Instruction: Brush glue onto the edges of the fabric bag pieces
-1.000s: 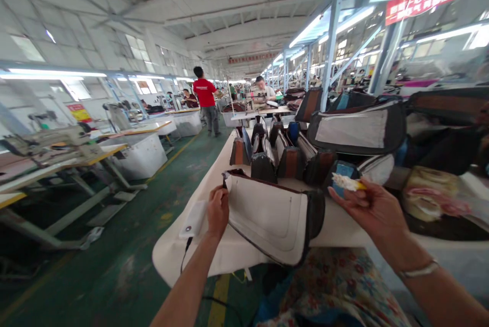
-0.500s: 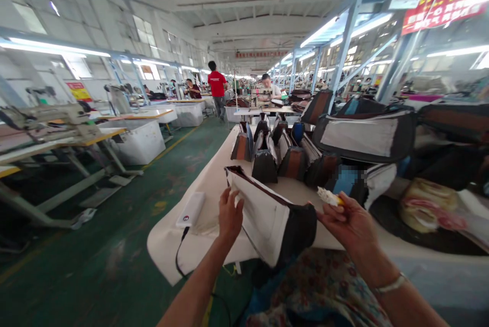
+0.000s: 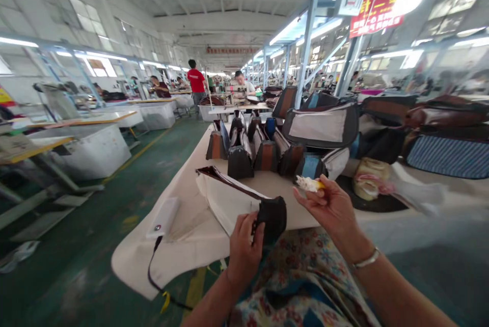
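Note:
A long bag piece (image 3: 225,199), pale on the side facing me and black at its near end, lies slanted on the table's front part. My left hand (image 3: 246,245) is closed on the lower edge of it where the pale side meets the black end, fingers and thumb pinching the material. To the right, my right hand (image 3: 332,210) is raised above the table's edge. It grips a small brush (image 3: 308,184) with a white ragged head and a yellow handle; the head points left, apart from the bag. What the brush carries cannot be made out.
Several unfinished bags (image 3: 265,156) stand in rows behind, with larger ones stacked rightward. A beige tub (image 3: 369,184) with pink cloth sits on a dark round mat. A white power bank (image 3: 164,217) with a cable (image 3: 153,266) lies left on the table (image 3: 130,245). People work farther back.
My left hand has moved from the middle of the pale side to the black end and closed on its edge. The brush remains in my right hand. The view has turned right.

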A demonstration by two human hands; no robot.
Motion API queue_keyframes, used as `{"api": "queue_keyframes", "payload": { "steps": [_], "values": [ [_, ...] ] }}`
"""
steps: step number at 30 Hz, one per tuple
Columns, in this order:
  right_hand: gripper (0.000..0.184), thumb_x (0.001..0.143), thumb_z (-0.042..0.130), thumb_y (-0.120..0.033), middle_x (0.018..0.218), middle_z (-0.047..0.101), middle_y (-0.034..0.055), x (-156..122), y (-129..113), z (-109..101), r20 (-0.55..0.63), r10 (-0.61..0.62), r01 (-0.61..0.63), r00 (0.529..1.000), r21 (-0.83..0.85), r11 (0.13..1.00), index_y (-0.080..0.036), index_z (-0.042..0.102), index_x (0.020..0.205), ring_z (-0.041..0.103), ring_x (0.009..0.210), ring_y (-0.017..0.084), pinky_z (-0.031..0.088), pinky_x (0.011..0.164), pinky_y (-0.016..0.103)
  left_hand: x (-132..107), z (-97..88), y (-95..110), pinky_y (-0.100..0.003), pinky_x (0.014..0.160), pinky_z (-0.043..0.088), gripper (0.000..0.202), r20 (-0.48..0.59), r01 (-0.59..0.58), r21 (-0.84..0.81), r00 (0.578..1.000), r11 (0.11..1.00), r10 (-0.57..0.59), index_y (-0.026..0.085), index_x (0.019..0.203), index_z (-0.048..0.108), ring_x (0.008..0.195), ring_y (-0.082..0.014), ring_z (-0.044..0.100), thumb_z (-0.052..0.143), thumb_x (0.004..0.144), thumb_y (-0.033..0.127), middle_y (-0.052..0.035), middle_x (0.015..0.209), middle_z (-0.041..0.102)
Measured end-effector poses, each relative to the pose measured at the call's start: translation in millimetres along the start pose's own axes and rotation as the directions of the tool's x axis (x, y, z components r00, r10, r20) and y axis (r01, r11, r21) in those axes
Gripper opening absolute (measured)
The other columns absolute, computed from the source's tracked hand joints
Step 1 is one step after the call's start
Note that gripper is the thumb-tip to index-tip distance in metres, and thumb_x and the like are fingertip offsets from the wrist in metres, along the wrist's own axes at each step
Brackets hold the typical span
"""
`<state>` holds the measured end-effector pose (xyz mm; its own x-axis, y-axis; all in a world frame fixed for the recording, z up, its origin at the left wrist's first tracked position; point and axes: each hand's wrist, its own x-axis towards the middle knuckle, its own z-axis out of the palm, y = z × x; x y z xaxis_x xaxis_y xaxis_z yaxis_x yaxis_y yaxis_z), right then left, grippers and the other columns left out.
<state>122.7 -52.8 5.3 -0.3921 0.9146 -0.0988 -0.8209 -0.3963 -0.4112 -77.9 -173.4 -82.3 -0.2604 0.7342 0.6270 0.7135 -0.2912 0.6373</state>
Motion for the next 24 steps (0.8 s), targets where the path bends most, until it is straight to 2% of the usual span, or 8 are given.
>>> {"api": "queue_keyframes", "payload": {
  "steps": [4,6,8,10,13,17,22,24],
  "values": [
    [0.023,0.083,0.073,-0.026,0.049,0.049,-0.0091,-8,-12,5,0.015,-0.072,0.073,0.997,-0.063,0.995,-0.018,0.058,0.067,0.036,0.04,0.003,0.057,0.087,0.045,26,-0.6,6,-0.032,0.087,0.05,0.016,-0.029,-0.011,-0.021,1.0,1.0,0.011,0.018,0.107,0.06,0.095,-0.0181,0.06,0.049,0.096,0.023,-0.0065,0.099,0.061],
    [0.023,0.079,0.079,-0.029,0.047,0.048,-0.0099,-8,-17,14,0.019,-0.144,0.145,0.989,-0.14,0.979,-0.017,0.061,0.071,0.035,0.039,0.003,0.058,0.075,0.034,38,-5.6,9,-0.031,0.083,0.05,0.014,-0.029,-0.016,-0.03,0.999,0.999,0.015,0.018,0.102,0.061,0.091,-0.0176,0.06,0.05,0.096,0.024,-0.0052,0.094,0.061],
    [0.025,0.074,0.084,-0.029,0.052,0.052,-0.0083,-9,-20,27,0.06,-0.263,0.27,0.963,-0.235,0.934,-0.017,0.062,0.073,0.035,0.041,0.002,0.051,0.057,0.019,48,-11.7,13,-0.03,0.081,0.05,0.014,-0.022,-0.021,-0.034,1.0,0.999,0.02,0.019,0.101,0.062,0.088,-0.0172,0.061,0.051,0.095,0.024,-0.0043,0.091,0.061],
    [0.024,0.074,0.084,-0.028,0.062,0.058,-0.0052,-9,-16,44,0.153,-0.403,0.431,0.902,-0.322,0.843,-0.016,0.063,0.075,0.04,0.046,0.003,0.039,0.046,0.013,56,-17.6,16,-0.03,0.08,0.05,0.015,-0.005,-0.023,-0.034,1.0,0.999,0.023,0.019,0.102,0.062,0.086,-0.0173,0.061,0.051,0.095,0.026,-0.0038,0.091,0.061],
    [0.017,0.083,0.076,-0.031,0.064,0.057,-0.0042,-6,0,64,0.375,-0.481,0.61,0.793,-0.487,0.625,-0.018,0.065,0.081,0.046,0.054,0.007,0.037,0.049,0.017,64,-24.6,22,-0.03,0.077,0.049,0.016,0.018,-0.008,-0.033,1.0,0.999,0.008,0.019,0.099,0.063,0.085,-0.0181,0.061,0.051,0.094,0.028,-0.0038,0.09,0.062],
    [0.019,0.089,0.068,-0.034,0.066,0.055,-0.0027,13,23,73,0.634,-0.307,0.703,0.71,-0.658,0.267,-0.019,0.063,0.079,0.048,0.059,0.011,0.038,0.053,0.023,68,-32.8,28,-0.03,0.078,0.049,0.017,0.043,0.048,-0.048,0.998,0.998,-0.046,0.02,0.1,0.063,0.085,-0.018,0.061,0.05,0.094,0.031,-0.0031,0.09,0.062],
    [0.022,0.089,0.062,-0.028,0.065,0.054,-0.0016,37,10,82,0.76,-0.193,0.734,0.62,-0.649,-0.199,-0.018,0.058,0.07,0.047,0.057,0.011,0.036,0.056,0.026,68,-40.7,28,-0.029,0.077,0.047,0.019,0.08,0.069,-0.061,0.995,0.996,-0.064,0.022,0.098,0.063,0.085,-0.0174,0.059,0.049,0.095,0.033,-0.0021,0.09,0.061],
    [0.024,0.09,0.061,-0.027,0.066,0.054,-0.0011,36,3,89,0.79,-0.216,0.744,0.574,-0.613,-0.264,-0.018,0.056,0.068,0.047,0.057,0.012,0.036,0.058,0.026,68,-41.8,27,-0.028,0.076,0.046,0.017,0.083,0.059,-0.071,0.995,0.996,-0.053,0.022,0.099,0.063,0.085,-0.0169,0.059,0.05,0.095,0.033,-0.0017,0.09,0.061]
  ]
}}
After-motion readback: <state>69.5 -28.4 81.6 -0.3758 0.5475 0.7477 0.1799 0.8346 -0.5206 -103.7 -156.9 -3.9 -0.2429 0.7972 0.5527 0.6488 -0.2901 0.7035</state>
